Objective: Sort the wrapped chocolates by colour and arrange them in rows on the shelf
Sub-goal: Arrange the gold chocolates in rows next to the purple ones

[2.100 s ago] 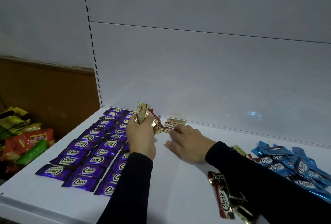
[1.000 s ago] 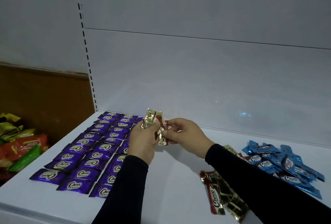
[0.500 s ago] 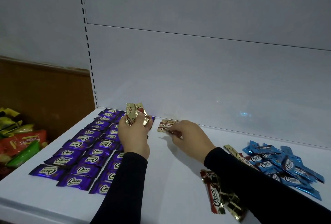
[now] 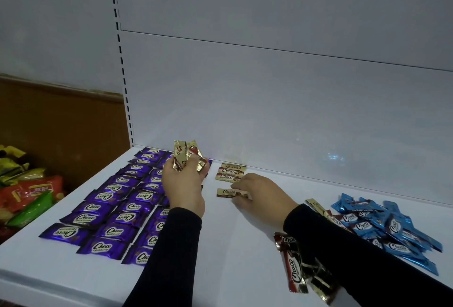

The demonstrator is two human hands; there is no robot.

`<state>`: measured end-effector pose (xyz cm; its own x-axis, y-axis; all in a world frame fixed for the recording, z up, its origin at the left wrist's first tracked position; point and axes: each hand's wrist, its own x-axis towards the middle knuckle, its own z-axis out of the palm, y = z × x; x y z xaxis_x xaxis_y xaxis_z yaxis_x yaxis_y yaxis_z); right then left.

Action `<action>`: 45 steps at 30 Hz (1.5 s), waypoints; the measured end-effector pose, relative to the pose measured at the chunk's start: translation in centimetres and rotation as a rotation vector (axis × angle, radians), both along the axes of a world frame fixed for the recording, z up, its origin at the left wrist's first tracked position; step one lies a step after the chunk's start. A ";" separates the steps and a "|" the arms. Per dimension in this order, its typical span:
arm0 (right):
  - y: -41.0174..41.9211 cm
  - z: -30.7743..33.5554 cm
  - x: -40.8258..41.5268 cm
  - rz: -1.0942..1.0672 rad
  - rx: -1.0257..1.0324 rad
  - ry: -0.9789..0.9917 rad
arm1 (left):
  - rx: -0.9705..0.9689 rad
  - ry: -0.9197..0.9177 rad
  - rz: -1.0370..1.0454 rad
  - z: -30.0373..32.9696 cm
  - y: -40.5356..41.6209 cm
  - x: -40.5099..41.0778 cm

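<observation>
I count four gold foil-wrapped chocolates [image 4: 231,174] flat on the white shelf [image 4: 228,245] near its back wall — three stacked in a column, a fourth [image 4: 226,193] just in front. My right hand [image 4: 259,196] has its curled fingertips on that fourth one. My left hand [image 4: 182,184] grips a bunch of gold wrappers [image 4: 187,157], raised above the purple wrapped chocolates [image 4: 117,206] laid in three rows; my arm hides part of the third. To the right lie a loose blue-wrapped pile [image 4: 389,228] and some red-and-gold ones [image 4: 301,272], partly under my black sleeve [image 4: 355,255]. Snack bags [image 4: 27,189] sit off left.
</observation>
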<state>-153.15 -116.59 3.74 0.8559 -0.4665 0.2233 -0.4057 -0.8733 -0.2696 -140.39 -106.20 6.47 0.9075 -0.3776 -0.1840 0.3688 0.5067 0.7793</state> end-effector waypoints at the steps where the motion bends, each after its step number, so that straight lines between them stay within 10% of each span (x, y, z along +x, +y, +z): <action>1: -0.1 0.2 0.2 0.001 0.016 0.020 | 0.004 -0.004 -0.001 0.0 0.0 0.0; 45: 0.1 -1.4 1.2 0.166 -0.161 0.216 | 0.010 -0.008 0.000 0.4 0.1 -0.4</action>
<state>-151.98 -116.44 2.33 0.9531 -0.2896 0.0880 -0.2866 -0.9570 -0.0457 -140.74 -106.09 6.91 0.9090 -0.3756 -0.1804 0.3625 0.4993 0.7869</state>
